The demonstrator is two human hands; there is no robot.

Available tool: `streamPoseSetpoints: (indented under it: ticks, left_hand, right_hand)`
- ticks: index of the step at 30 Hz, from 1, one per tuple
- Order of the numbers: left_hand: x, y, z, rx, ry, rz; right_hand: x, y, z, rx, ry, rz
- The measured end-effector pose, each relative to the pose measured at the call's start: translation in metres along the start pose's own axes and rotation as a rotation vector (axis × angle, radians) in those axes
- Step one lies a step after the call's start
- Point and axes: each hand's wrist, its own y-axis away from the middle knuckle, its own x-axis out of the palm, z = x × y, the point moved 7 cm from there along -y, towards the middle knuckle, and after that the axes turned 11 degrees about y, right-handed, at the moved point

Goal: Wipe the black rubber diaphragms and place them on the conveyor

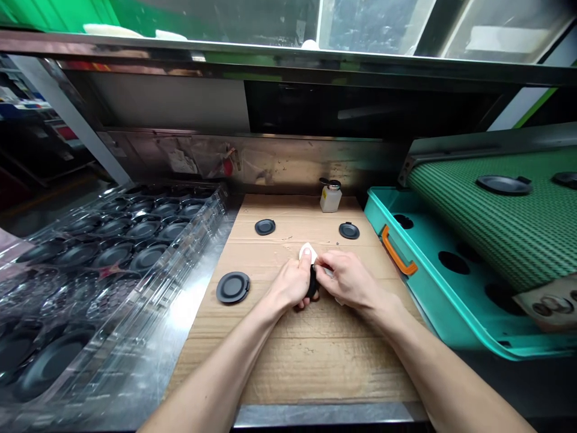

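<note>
Over the cardboard sheet (279,367), my left hand (292,281) grips a dark round part (312,284), seen nearly edge-on and mostly covered by fingers. A white piece (307,248), like a cloth or paper wipe, sticks up by the left thumb. My right hand (349,279) is closed against the same part, fingertips pinched at its edge. A bit of white shows among the right fingers; what they pinch is hidden. Black round lids lie around: one (233,287) at left, one (265,227) farther back, and another (349,230) at back right.
A white bottle with a metal top (331,197) stands at the back. Clear plastic trays (211,210) of black round parts lie left. At right, a teal bin (437,322) with an orange handle (399,252) sits under a green conveyor belt (473,222) carrying black parts.
</note>
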Motion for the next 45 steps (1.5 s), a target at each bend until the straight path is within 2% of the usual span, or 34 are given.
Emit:
streamPoseSetpoints:
  ticks: [13,17,21,24,28,30,33,35,37,39,42,45]
  left_hand:
    - [0.002,0.004,-0.005,0.026,-0.032,-0.021]
    - [0.002,0.004,-0.003,0.027,-0.003,-0.026]
    - [0.004,0.002,-0.002,0.021,0.023,-0.001]
    - [-0.001,-0.001,0.003,-0.087,0.186,-0.005]
    - [-0.016,-0.007,0.005,-0.237,0.628,-0.01]
    - [-0.022,-0.009,0.005,-0.283,0.762,0.005]
    - [-0.025,-0.01,0.007,-0.324,0.859,0.017]
    - [-0.024,-0.009,0.009,-0.338,0.885,0.019]
    - [-0.023,-0.007,0.008,-0.329,0.901,0.011]
    - [-0.024,-0.006,0.004,-0.268,0.935,0.005]
    - [-0.033,-0.004,-0.01,-0.055,1.009,0.002]
    - [-0.046,-0.003,-0.021,0.132,1.03,-0.046]
  right_hand:
    - [-0.007,-0.003,0.002,-0.027,0.085,0.063]
    - [-0.01,-0.002,0.005,-0.073,0.092,0.007]
    - [-0.01,-0.002,0.003,-0.014,0.042,0.029]
    - [-0.012,-0.001,0.001,0.051,-0.016,0.102]
    - [-0.036,0.015,-0.018,0.185,-0.024,0.052]
    - [-0.048,0.03,-0.037,0.267,0.086,0.051]
    - [-0.055,0.047,-0.062,0.357,0.307,0.122]
    - [-0.057,0.048,-0.065,0.373,0.423,0.115]
    - [-0.052,0.037,-0.055,0.337,0.431,0.083]
    - [-0.036,0.02,-0.035,0.25,0.318,0.088]
    - [-0.003,-0.005,-0.006,0.101,0.128,0.111]
    - [0.02,-0.021,0.001,0.093,0.103,0.044]
